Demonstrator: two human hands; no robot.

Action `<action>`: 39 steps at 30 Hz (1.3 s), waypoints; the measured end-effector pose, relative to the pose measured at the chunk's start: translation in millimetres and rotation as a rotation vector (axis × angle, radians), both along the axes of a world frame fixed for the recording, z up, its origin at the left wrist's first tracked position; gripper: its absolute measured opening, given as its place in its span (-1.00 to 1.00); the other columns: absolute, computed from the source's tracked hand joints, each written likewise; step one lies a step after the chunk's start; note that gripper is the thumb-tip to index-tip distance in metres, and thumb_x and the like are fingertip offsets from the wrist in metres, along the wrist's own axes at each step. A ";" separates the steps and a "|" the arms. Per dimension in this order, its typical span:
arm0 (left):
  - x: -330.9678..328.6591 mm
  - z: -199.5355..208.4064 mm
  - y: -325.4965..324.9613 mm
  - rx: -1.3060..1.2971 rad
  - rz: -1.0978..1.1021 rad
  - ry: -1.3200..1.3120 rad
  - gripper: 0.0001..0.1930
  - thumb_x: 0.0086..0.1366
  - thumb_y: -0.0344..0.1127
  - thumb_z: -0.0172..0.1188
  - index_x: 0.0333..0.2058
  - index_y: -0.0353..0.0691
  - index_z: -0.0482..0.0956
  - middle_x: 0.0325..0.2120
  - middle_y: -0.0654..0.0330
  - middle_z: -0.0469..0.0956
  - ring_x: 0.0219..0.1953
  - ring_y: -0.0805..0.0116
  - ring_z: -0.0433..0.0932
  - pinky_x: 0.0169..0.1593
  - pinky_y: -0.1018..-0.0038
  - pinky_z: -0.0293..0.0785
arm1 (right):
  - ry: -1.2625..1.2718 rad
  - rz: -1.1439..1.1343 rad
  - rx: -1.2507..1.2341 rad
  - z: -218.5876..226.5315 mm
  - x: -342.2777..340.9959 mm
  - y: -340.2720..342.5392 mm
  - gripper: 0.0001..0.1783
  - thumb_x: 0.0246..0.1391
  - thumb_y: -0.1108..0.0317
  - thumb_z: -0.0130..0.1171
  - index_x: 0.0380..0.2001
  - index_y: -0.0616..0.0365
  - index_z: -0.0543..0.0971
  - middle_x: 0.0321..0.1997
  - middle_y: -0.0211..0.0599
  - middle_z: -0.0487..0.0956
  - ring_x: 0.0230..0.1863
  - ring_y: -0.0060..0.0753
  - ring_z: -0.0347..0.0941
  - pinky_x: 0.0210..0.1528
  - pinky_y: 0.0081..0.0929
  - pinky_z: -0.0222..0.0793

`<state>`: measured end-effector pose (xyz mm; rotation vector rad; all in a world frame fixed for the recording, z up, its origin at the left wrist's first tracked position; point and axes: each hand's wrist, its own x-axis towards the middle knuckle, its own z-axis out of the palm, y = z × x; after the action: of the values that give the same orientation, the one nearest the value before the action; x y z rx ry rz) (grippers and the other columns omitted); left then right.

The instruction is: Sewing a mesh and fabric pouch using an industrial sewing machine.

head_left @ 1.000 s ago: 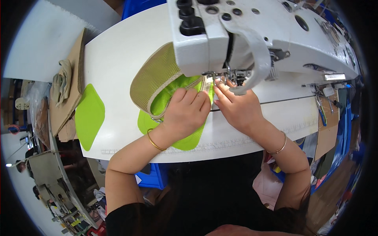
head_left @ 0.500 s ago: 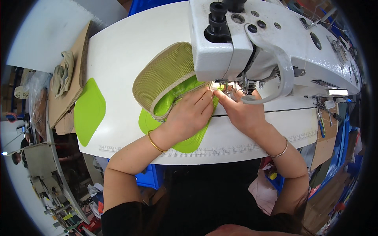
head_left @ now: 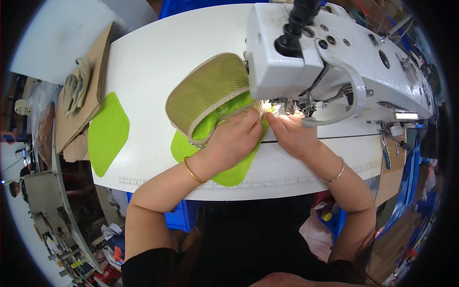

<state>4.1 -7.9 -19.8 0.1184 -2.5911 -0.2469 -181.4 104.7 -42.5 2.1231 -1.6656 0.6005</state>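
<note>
Work stays at the sewing machine (head_left: 282, 71); my left hand (head_left: 234, 136) keeps fingers together on the mesh pouch (head_left: 205, 98). Right hand (head_left: 296, 138): fingertips partly hidden; can't tell.

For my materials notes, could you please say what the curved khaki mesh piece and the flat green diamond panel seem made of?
Curved khaki mesh piece: probably synthetic netting, matte, given its fine regular grid. Flat green diamond panel: perhaps fabric or foam; its smooth, matte face leaves this open.
</note>
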 end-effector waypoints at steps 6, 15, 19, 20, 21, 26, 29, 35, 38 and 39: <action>4.7 0.4 1.6 0.012 0.026 -0.079 -0.70 0.14 -0.52 0.18 -0.14 -0.54 0.56 -0.03 -0.13 0.51 -0.18 0.06 0.63 -0.11 0.32 0.62 | -0.225 -0.134 0.011 1.8 -9.1 4.0 -0.91 0.04 0.42 0.33 -0.33 0.03 0.66 -0.69 -0.43 0.44 -0.68 -0.33 0.38 -0.64 -0.33 0.22; 2.4 3.1 3.3 -0.009 0.013 -0.081 -0.66 0.13 -0.51 0.18 -0.11 -0.54 0.56 -0.02 -0.12 0.52 -0.16 0.06 0.64 -0.07 0.33 0.61 | -0.521 -0.127 -0.037 -11.9 -3.1 5.0 -0.91 0.01 0.45 0.40 -0.45 0.11 0.65 -0.70 -0.42 0.50 -0.73 -0.43 0.39 -0.60 -0.43 0.25; 1.9 1.6 1.8 -0.027 -0.006 -0.039 -0.68 0.12 -0.52 0.17 -0.12 -0.53 0.56 -0.02 -0.10 0.53 -0.10 0.05 0.64 -0.02 0.32 0.61 | -0.524 -0.422 0.103 -13.7 -20.1 10.1 -0.65 -0.03 0.30 0.50 -0.29 0.26 0.57 -0.55 -0.27 0.50 -0.50 -0.20 0.46 -0.38 -0.36 0.37; 1.1 0.4 1.4 -0.031 -0.011 -0.024 -0.68 0.12 -0.51 0.17 -0.13 -0.53 0.57 -0.02 -0.08 0.54 -0.06 0.05 0.63 0.01 0.31 0.61 | -0.504 -0.510 0.067 -12.2 -18.2 10.4 -0.55 -0.05 0.23 0.54 -0.27 0.31 0.54 -0.48 -0.21 0.47 -0.41 -0.10 0.46 -0.31 -0.31 0.39; -0.6 2.7 2.8 -0.039 -0.020 -0.007 -0.69 0.11 -0.51 0.17 -0.14 -0.52 0.57 -0.03 -0.07 0.55 -0.01 0.04 0.63 0.04 0.30 0.60 | -0.362 -0.452 -0.125 -13.9 -27.3 5.2 -0.72 -0.11 0.33 0.41 -0.46 0.24 0.51 -0.57 -0.20 0.47 -0.52 -0.05 0.44 -0.42 -0.23 0.34; 3.4 2.4 0.2 -0.042 -0.026 -0.033 -0.68 0.09 -0.49 0.18 -0.14 -0.49 0.59 -0.02 -0.03 0.57 0.07 0.03 0.59 0.09 0.27 0.59 | -0.504 -0.530 0.089 -4.4 -17.2 3.7 -0.86 -0.10 0.44 0.31 -0.51 0.23 0.54 -0.50 -0.16 0.51 -0.45 0.01 0.43 -0.40 -0.13 0.34; 0.9 6.7 1.1 -0.055 -0.029 -0.045 -0.67 0.08 -0.47 0.19 -0.14 -0.47 0.59 -0.02 -0.02 0.57 0.10 0.04 0.57 0.11 0.26 0.58 | -0.314 -0.271 0.091 6.6 1.7 16.9 -0.87 -0.03 0.39 0.36 -0.35 0.12 0.67 -0.40 -0.28 0.57 -0.40 -0.09 0.47 -0.35 -0.17 0.39; -0.4 5.6 -2.1 -0.105 -0.054 -0.045 -0.66 0.08 -0.44 0.21 -0.13 -0.44 0.59 0.01 -0.01 0.56 0.15 0.05 0.54 0.15 0.26 0.57 | -0.165 -0.113 0.078 15.3 13.1 17.7 -0.70 0.00 0.41 0.34 -0.13 0.01 0.73 -0.10 -0.56 0.71 -0.16 -0.29 0.55 -0.17 -0.36 0.45; -1.2 6.5 -7.3 -0.118 -0.078 -0.051 -0.68 0.09 -0.44 0.21 -0.15 -0.43 0.59 0.01 -0.01 0.56 0.16 0.05 0.54 0.16 0.25 0.57 | -0.205 -0.120 0.092 13.6 11.3 17.3 -0.69 0.01 0.42 0.34 -0.11 -0.01 0.73 -0.10 -0.53 0.72 -0.17 -0.29 0.57 -0.17 -0.32 0.48; -0.9 6.9 -8.9 -0.106 -0.096 -0.056 -0.69 0.09 -0.44 0.21 -0.17 -0.43 0.59 0.01 -0.02 0.56 0.16 0.05 0.54 0.16 0.25 0.57 | -0.250 -0.135 0.104 12.6 10.1 17.4 -0.69 0.02 0.42 0.34 -0.11 -0.02 0.73 -0.09 -0.52 0.72 -0.17 -0.29 0.58 -0.17 -0.30 0.49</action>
<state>3.2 -16.8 -12.8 -0.0379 -2.6628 -0.1419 -171.3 122.0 -29.9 2.0530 -1.9960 0.7790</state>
